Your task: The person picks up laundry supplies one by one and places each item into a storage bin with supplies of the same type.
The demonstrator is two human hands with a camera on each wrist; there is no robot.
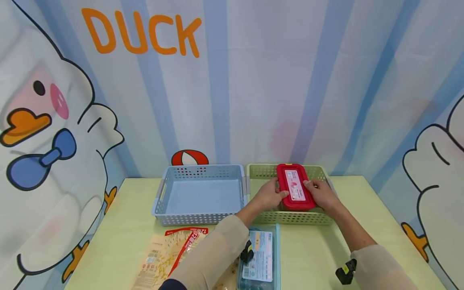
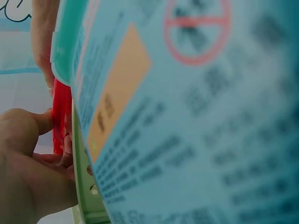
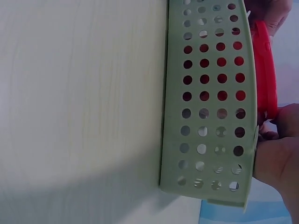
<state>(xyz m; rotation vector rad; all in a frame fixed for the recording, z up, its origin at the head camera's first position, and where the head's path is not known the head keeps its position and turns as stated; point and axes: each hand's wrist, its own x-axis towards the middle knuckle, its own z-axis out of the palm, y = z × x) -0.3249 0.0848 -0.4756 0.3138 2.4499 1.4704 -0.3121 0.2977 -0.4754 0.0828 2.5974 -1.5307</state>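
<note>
Past beige sleeves [image 1: 214,253]: gripping red-lidded box [image 1: 295,187] at opposite sides with left hand [image 1: 269,196] and right hand [image 1: 323,196], presumably for balance, partly inside green basket [image 1: 295,218].

Red-lidded box [image 1: 295,187] gripped on opposite sides by left hand [image 1: 269,195] and right hand [image 1: 322,195], at green basket [image 1: 294,218]. Blue basket [image 1: 203,197] placed just beside it.

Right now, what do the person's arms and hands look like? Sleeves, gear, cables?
Left hand and right hand: no gloves. Left sleeve and right sleeve: plain beige. Dark navy material shows beside the left one. Small black devices with yellow-green marks at both cuffs. No cables visible.
</note>
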